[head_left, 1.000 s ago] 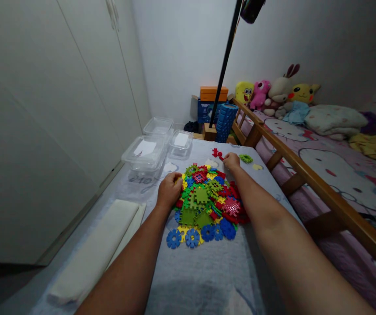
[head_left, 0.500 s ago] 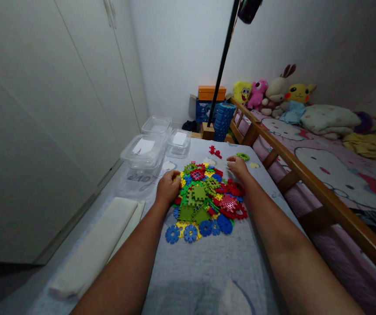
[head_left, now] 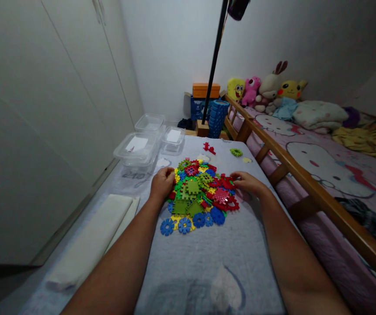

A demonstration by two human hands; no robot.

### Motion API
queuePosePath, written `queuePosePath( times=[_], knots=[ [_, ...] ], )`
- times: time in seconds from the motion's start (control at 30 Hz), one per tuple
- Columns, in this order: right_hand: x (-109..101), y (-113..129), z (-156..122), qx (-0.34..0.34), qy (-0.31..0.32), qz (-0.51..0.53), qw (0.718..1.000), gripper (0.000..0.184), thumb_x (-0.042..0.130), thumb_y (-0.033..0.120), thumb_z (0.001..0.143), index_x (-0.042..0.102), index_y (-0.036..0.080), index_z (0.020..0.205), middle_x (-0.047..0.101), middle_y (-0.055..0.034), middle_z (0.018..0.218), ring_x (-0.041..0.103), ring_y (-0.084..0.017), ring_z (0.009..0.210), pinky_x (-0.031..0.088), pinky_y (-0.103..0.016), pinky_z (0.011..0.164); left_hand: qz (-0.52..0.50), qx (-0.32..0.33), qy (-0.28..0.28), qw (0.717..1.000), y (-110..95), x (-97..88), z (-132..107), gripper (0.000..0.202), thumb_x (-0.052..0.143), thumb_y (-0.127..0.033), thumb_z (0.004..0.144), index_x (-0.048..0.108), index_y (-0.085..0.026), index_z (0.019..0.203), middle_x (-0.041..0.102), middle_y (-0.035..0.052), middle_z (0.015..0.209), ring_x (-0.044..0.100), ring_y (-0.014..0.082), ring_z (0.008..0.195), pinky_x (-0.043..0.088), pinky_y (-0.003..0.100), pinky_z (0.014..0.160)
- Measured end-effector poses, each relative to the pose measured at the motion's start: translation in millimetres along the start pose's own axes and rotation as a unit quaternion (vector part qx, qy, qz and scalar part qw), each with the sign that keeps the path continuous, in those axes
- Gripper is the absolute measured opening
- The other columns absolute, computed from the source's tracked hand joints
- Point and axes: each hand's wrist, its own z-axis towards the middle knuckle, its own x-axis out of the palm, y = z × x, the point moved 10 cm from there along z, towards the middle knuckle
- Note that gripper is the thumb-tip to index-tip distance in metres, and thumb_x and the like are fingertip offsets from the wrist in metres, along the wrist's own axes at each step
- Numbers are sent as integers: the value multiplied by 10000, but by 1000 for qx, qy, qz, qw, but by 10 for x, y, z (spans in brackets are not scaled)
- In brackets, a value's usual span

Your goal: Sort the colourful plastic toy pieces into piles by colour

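A heap of flat plastic building pieces (head_left: 201,194) in red, green, blue and yellow lies on a pale blue quilt (head_left: 207,262). My left hand (head_left: 161,183) rests on the heap's left edge with its fingers curled down over the pieces. My right hand (head_left: 248,183) lies at the heap's right edge, fingers bent and touching the red pieces there. What either hand grips, if anything, is hidden. A few loose pieces lie beyond the heap: a red piece (head_left: 208,148), a green ring (head_left: 236,152) and a pale yellow piece (head_left: 247,160).
Clear plastic tubs with lids (head_left: 138,151) stand at the far left of the quilt. A folded white cloth (head_left: 92,240) lies to the left. A wooden bed rail (head_left: 306,183) runs along the right. Plush toys (head_left: 263,89) and a black pole (head_left: 212,65) are beyond.
My right hand has drawn back from the far loose pieces to the right edge of the heap. The left hand has stayed on the left edge. The view has shifted slightly.
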Motion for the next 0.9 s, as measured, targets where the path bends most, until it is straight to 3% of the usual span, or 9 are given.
queuePosePath(
  times=[0.1, 0.23, 0.4, 0.57, 0.7, 0.9],
  knots=[
    [73, -37, -36, 29, 20, 51, 998, 256, 663, 148, 625, 706, 173, 877, 714, -10, 760, 620, -160, 663, 476, -249, 621, -1, -2, -3, 1000, -15, -17, -11, 267, 532, -342, 823, 705, -208, 975, 738, 49, 910, 680, 206, 856, 524, 312, 769],
    [61, -111, -22, 57, -3, 91, 994, 136, 638, 170, 620, 630, 196, 754, 606, 36, 571, 535, -131, 524, 397, -229, 503, -2, 3, -8, 1000, -52, -34, -20, 259, 537, -339, 823, 710, -205, 963, 742, 53, 922, 682, 207, 859, 528, 319, 787],
    [17, -108, -24, 36, -12, 125, 991, 124, 656, 200, 586, 610, 193, 701, 626, 28, 600, 542, -123, 552, 380, -214, 494, 0, -6, -3, 1000, -21, -12, -7, 278, 539, -339, 830, 715, -206, 999, 745, 53, 923, 687, 210, 871, 530, 315, 778],
    [-10, -127, -11, 40, -31, 213, 976, 303, 719, 256, 549, 647, 193, 837, 603, 47, 634, 485, -105, 506, 340, -223, 471, 8, 6, 1, 1000, -18, 1, 9, 274, 528, -339, 836, 715, -205, 985, 745, 57, 948, 689, 209, 884, 528, 321, 806],
    [-79, -17, 111, -2, -62, 244, 968, 306, 748, 327, 567, 634, 187, 814, 558, 52, 614, 467, -103, 526, 350, -231, 504, 15, 10, 2, 1000, -31, -4, 7, 272, 521, -335, 842, 715, -202, 979, 741, 59, 941, 688, 209, 871, 522, 324, 802],
    [-236, 98, 412, -23, -181, 208, 961, 185, 645, 258, 617, 601, 201, 788, 561, 38, 658, 504, -134, 586, 414, -260, 566, 12, 0, -3, 1000, -16, -16, -3, 261, 531, -329, 840, 716, -212, 982, 733, 41, 884, 685, 200, 831, 521, 305, 751]
  ],
)
